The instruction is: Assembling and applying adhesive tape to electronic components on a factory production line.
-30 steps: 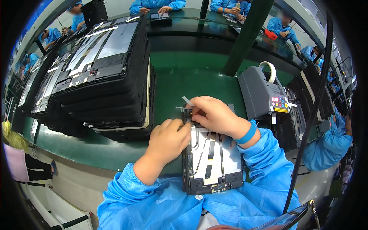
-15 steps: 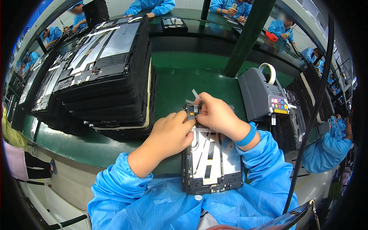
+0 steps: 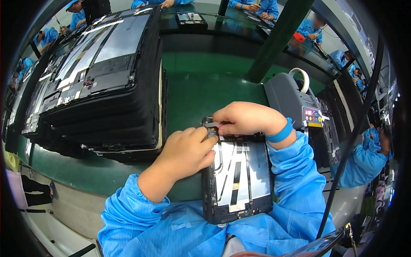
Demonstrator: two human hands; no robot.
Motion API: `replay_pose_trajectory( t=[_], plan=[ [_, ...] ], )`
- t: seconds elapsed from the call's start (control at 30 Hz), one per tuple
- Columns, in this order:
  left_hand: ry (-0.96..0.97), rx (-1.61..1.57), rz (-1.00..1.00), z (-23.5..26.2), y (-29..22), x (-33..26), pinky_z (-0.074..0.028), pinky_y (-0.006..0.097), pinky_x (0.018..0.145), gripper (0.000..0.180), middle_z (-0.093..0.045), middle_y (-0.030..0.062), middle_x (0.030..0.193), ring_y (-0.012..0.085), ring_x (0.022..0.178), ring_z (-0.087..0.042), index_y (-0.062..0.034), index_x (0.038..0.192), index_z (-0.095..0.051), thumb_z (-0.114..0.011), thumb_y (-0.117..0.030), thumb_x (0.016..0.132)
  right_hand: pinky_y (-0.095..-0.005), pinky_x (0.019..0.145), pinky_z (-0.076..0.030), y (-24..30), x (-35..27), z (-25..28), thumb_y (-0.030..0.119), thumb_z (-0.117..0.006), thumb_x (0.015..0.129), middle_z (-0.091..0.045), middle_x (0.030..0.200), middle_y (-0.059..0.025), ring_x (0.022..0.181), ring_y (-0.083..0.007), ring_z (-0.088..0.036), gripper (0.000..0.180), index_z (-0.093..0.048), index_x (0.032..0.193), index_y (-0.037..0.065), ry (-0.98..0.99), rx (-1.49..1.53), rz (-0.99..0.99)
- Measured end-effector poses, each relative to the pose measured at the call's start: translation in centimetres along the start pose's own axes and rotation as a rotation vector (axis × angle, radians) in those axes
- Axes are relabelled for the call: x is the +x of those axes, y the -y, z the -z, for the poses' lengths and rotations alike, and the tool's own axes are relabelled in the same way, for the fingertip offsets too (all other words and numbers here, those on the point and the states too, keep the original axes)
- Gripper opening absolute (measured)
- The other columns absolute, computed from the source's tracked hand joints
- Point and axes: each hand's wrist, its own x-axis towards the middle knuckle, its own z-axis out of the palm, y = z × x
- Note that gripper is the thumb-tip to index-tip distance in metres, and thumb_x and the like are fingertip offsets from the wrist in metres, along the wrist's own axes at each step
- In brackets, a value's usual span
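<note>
A: Where is the flat black-framed device (image 3: 262, 171)?
B: Under the fingertips of both hands at its upper left corner; its silver and white inner face stretches from there toward the person's body.

A: How does the left hand (image 3: 185, 147) stand?
B: Curled, fingers together, tips against that corner. I can't tell whether they grip anything.

A: And the right hand (image 3: 244, 119)?
B: Narrow: thumb and forefinger nearly meet at a short pale strip (image 3: 211, 124). Pinched or only pressed, I can't tell. A blue band (image 3: 280, 132) circles its wrist.

A: Any writing about?
B: Beyond the right hand, to its right, a grey machine (image 3: 282, 96) has a panel (image 3: 313, 115) with a lit red display and coloured buttons. Below them sits a yellow label (image 3: 314, 125), its print too small to read.

A: Left of the left hand?
B: A tall stack of similar black frames (image 3: 115, 111) on the green table (image 3: 201, 81).
</note>
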Motion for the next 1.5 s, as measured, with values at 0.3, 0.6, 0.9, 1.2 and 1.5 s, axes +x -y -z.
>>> replay_pose_trajectory(
  t=[0.3, 0.6, 0.9, 1.2, 1.5],
  plan=[
    [-0.007, -0.003, -0.012, -0.2, 0.1, -0.2, -0.045, 0.036, 0.057, 0.028, -0.052, 0.0055, 0.079, 0.0235, 0.072, -0.057, -0.0094, 0.098, -0.064, -0.066, -0.02, 0.072, -0.0332, 0.054, -0.041, -1.0, 0.4, 0.1, 0.019, -0.067, 0.081, -0.053, 0.062, -0.0093, 0.056, -0.0194, -0.05, 0.023, -0.055, 0.075, 0.0, 0.029, -0.014, 0.058],
    [0.018, 0.009, 0.009, -0.1, -0.4, -0.1, -0.045, 0.036, 0.057, 0.028, -0.052, 0.0057, 0.08, 0.0242, 0.071, -0.057, -0.01, 0.099, -0.064, -0.066, -0.02, 0.072, -0.034, 0.054, -0.041, -1.3, 0.6, -0.4, 0.02, -0.071, 0.076, -0.052, 0.062, -0.0089, 0.056, -0.02, -0.049, 0.025, -0.055, 0.074, 0.001, -0.004, -0.042, 0.027],
    [0.021, 0.071, -0.026, 0.1, -0.6, 0.0, -0.045, 0.035, 0.055, 0.03, -0.053, 0.0052, 0.08, 0.0222, 0.072, -0.057, -0.0083, 0.096, -0.064, -0.067, -0.026, 0.072, -0.0318, 0.054, -0.043, -1.1, 0.6, -1.0, 0.019, -0.077, 0.068, -0.055, 0.062, -0.0076, 0.057, -0.0193, -0.052, 0.028, -0.056, 0.075, 0.002, -0.093, -0.04, -0.035],
    [-0.081, 0.029, -0.073, 0.3, -1.0, -0.1, -0.048, 0.035, 0.064, 0.035, -0.054, 0.0059, 0.093, 0.0254, 0.088, -0.054, -0.0121, 0.101, -0.066, -0.071, -0.019, 0.067, -0.029, 0.053, -0.044, -0.4, -0.2, -1.4, 0.013, -0.076, 0.069, -0.057, 0.063, -0.0055, 0.056, -0.0153, -0.054, 0.029, -0.055, 0.086, 0.0, -0.209, 0.041, -0.041],
    [-0.001, 0.033, -0.061, 0.3, -1.3, 0.4, -0.049, 0.036, 0.07, 0.031, -0.055, 0.0077, 0.098, 0.0264, 0.095, -0.053, -0.0079, 0.101, -0.064, -0.067, -0.017, 0.071, -0.0232, 0.048, -0.042, -2.0, -1.0, -1.7, 0.011, -0.067, 0.081, -0.06, 0.064, -0.0026, 0.054, -0.0072, -0.053, 0.011, -0.063, 0.085, 0.001, -0.161, 0.324, -0.061]
  ],
)
